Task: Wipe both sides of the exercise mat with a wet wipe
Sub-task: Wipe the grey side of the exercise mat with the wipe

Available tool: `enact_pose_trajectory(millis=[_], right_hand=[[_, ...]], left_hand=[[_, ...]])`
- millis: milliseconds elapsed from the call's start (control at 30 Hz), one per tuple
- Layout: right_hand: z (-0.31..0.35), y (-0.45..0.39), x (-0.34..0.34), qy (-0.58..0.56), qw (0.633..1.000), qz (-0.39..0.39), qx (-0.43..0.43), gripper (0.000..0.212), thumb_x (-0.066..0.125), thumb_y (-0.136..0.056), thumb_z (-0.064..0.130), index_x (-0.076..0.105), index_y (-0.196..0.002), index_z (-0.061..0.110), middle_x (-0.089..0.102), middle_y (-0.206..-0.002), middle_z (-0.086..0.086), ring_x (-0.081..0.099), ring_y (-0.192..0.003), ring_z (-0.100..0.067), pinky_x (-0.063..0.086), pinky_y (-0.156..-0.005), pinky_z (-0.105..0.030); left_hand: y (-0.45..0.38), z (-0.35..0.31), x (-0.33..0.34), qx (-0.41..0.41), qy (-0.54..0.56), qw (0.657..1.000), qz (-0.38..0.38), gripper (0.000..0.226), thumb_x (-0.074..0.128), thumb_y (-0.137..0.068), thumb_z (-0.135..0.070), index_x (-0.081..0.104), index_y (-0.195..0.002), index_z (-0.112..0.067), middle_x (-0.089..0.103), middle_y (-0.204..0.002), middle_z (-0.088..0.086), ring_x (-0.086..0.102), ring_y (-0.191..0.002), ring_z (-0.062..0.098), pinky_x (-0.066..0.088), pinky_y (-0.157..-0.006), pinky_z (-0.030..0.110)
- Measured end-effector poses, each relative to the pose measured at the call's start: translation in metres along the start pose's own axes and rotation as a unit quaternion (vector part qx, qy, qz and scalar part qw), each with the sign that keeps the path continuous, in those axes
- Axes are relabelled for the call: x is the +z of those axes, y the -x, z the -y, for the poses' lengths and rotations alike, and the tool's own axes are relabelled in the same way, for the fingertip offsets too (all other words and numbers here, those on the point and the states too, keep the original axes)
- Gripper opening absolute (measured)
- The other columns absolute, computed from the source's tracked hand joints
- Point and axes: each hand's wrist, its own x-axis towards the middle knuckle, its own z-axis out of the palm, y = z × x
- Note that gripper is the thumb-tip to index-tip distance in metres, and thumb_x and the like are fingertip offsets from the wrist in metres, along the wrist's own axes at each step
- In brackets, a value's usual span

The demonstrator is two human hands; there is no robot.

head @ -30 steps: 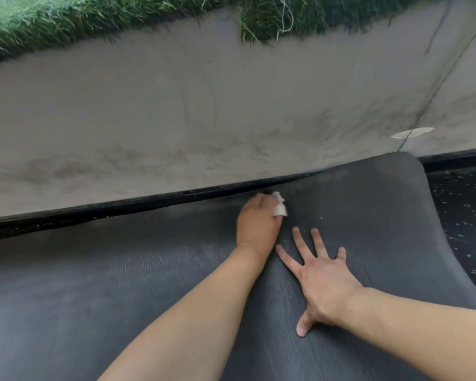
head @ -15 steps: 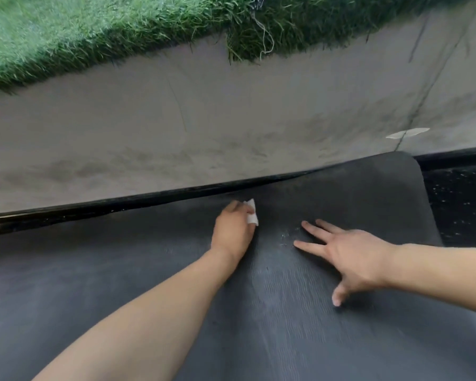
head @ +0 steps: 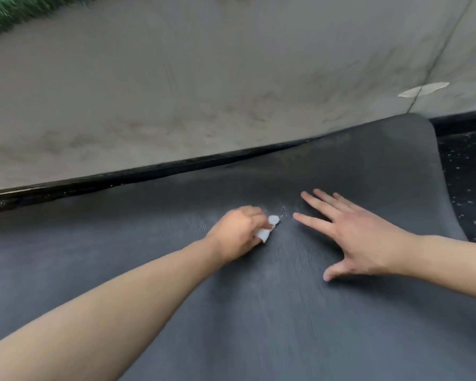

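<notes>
Head view. Dark grey exercise mat (head: 259, 325) fills the near and middle ground, lying flat on the floor. Its far edge runs on a slant from low left to high right, ending in a rounded far-right corner; its right edge curves down past the right wrist.

Left hand (head: 237, 232) sits mid-mat, knuckles up, fingers curled and pinching a small crumpled white wet wipe (head: 267, 228), which pokes out on the hand's right side and touches the mat. The hand is blurred, so the exact finger placement cannot be told.

Right hand (head: 352, 235) lies just right of the wipe, palm down, fingers spread and straight, flat against the mat, thumb pointing toward the near side. Narrow gap between wipe and nearest fingertip.

Wide stretch of bare mat to the left of the left forearm and on the near side of both hands.

Beyond the far edge: a black strip (head: 94, 185), then grey concrete floor (head: 204, 78), stained. A pale patch (head: 423, 89) on a crack line far right. Green artificial turf (head: 11, 12) far left. Black speckled flooring (head: 467, 182) right of the mat.
</notes>
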Motion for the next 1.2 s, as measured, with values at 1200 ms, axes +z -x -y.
enact_pose_trajectory(millis=[1200], right_hand=[[0.085, 0.068, 0.057, 0.072, 0.989, 0.12, -0.041, 0.155, 0.06, -0.058, 0.1, -0.022, -0.164, 0.022, -0.036, -0.167, -0.018, -0.028, -0.155, -0.043, -0.002, -0.128, -0.063]], left_hand=[[0.114, -0.123, 0.07, 0.019, 0.074, 0.995, -0.071, 0.018, 0.063, -0.093, -0.017, 0.075, -0.105, -0.013, 0.068, -0.109, 0.006, 0.061, -0.091, 0.026, 0.051, -0.084, 0.035]])
